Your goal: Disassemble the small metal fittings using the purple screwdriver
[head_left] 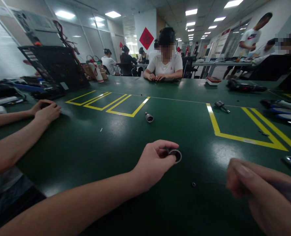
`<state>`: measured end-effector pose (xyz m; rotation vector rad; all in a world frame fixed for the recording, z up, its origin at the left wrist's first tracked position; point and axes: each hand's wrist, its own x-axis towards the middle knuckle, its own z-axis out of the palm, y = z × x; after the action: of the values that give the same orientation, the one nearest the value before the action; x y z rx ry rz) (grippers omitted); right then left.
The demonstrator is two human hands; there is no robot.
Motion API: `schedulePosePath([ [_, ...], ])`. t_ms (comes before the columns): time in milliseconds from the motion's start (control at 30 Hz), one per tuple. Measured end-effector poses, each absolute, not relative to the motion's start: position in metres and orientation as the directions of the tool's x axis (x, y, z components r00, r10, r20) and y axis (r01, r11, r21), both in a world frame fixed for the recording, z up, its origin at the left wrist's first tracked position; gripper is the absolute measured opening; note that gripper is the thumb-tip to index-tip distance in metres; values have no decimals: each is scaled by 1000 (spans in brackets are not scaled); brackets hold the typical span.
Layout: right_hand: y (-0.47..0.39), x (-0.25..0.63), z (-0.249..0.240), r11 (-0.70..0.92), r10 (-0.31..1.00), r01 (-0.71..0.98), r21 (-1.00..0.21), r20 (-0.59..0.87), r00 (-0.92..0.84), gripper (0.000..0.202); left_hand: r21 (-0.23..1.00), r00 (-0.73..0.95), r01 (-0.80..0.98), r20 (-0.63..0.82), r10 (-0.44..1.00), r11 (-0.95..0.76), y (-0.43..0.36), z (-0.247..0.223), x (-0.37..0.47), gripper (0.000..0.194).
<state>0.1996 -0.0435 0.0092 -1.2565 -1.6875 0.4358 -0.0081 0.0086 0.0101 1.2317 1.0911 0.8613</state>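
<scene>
My left hand (153, 164) is closed around a round, hollow metal part (178, 155), its open end facing right. The thumb and fingers pinch its rim just above the green table (106, 154). Off to the right, my right hand (256, 186) is blurred, with its fingers curled in. A greyish shape lies along that palm, and I cannot make out what it is. Between the hands, a small dark ring-like piece (193, 185) lies on the table. Farther away rests a metal cup-shaped part with a stem (149, 117), lying on its side.
Yellow tape outlines (120, 114) mark the table. A metal part with a shaft (222, 107) lies inside the right outline. A co-worker's hands (47, 109) are at the left; another person (163, 62) sits opposite. A dark tool (245, 86) lies far right.
</scene>
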Motion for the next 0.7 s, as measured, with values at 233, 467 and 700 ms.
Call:
schedulePosePath([
  [233,-30,197,10,200,974,592,-781,223,-35,48,971,273,-15,-227,935,240,11,13,-9,42],
  [467,-35,191,10,199,978,594,-780,193,-74,49,969,305,-9,-232,924,246,11,12,-11,35],
  [700,-25,188,1,-155,974,11,-988,-151,169,39,952,294,-29,-283,913,304,10,14,-10,36],
])
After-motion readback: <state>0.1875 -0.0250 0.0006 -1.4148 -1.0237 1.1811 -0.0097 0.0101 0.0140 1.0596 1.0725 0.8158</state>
